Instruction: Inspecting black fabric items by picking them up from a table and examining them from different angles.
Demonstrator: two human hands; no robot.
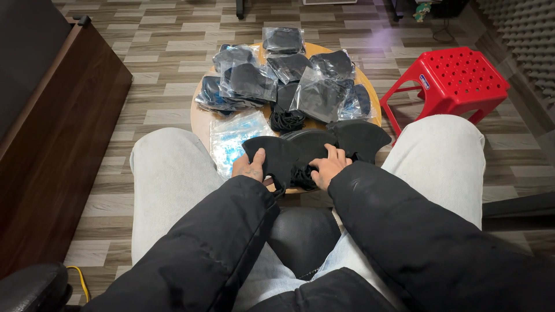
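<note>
While bagged masks [277, 78] crowd the desk [199, 118] at upper centre, left hand [250, 166] and right hand [328, 166] both grip black masks [306, 147] at centre frame.

2 hands set close together between the knees

The left hand [250, 167] lies to the left, knuckles up, thumb pointing toward the far side and fingers curled under. The right hand [328, 166] sits just right of it, fingers bent and pressing down, thumb tucked toward the left. Both forearms, in black padded sleeves, run from the near edge and converge toward the hands. The 2 hands are near but not touching.
</note>
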